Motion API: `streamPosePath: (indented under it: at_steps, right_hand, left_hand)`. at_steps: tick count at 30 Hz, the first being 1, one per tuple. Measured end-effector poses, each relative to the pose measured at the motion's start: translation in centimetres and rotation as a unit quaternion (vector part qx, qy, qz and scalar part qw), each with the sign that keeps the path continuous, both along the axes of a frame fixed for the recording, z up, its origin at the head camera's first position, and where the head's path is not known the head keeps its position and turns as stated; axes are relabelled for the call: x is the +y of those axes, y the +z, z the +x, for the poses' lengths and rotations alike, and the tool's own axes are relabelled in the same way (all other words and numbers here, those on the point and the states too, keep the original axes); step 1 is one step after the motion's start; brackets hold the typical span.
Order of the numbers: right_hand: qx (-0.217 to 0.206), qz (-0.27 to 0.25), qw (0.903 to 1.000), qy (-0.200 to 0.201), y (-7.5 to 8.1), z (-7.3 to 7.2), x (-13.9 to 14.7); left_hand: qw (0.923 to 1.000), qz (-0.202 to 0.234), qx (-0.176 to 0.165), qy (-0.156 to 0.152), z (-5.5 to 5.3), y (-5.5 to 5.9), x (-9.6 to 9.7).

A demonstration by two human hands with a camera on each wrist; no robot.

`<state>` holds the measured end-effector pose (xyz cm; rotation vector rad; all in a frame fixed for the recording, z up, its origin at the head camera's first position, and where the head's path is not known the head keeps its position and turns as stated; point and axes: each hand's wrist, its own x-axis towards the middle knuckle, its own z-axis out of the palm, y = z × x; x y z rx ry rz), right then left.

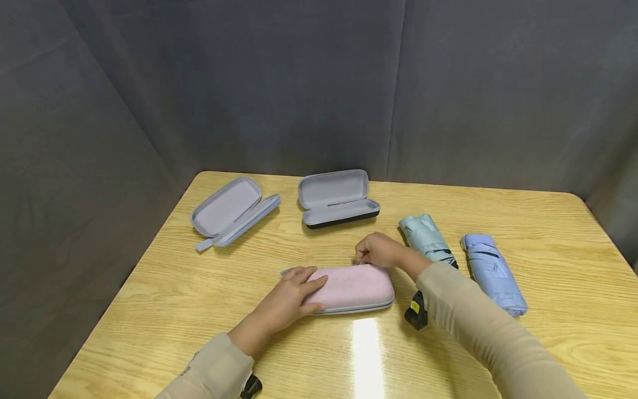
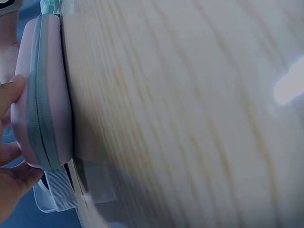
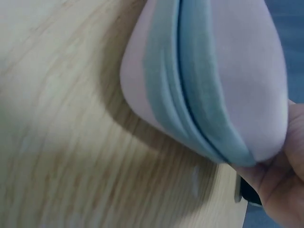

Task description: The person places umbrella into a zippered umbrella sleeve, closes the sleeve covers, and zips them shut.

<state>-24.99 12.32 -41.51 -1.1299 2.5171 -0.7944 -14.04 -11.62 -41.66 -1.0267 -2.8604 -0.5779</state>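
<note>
A closed pink zip case with a grey zipper band lies on the table in front of me. My left hand grips its left end, thumb on the near side and fingers over the top. In the left wrist view, a grey fabric tab sticks out at that end, beside the fingertips. My right hand reaches over to the back edge near the right end. Its fingers are curled in a pinch at the zipper pull, which they mostly hide. The zipper band runs round the case's rounded right end.
Behind the pink case stand two open cases with grey linings: a blue one at back left and a black-bottomed one at back centre. A folded green umbrella lies beyond the right forearm, with a folded blue umbrella farther right.
</note>
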Motion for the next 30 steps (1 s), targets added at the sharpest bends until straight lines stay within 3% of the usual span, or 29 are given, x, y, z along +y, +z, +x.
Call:
streamPosePath:
  at_steps: [16, 24, 30]
  right_hand:
    - [-0.002, -0.005, 0.9988, -0.05, 0.0, 0.2, 2.1]
    - [0.027, -0.009, 0.9975, -0.064, 0.0, 0.4, 2.7]
    - [0.018, -0.001, 0.9959, -0.089, -0.1, 0.7, 3.3]
  left_hand:
    - [0.9999, -0.004, 0.015, 0.004, 0.0, -0.2, 0.0]
    - [0.9985, 0.002, 0.054, -0.001, 0.1, -0.5, 0.0]
    - [0.9971, -0.006, 0.076, -0.003, 0.1, -0.5, 0.2]
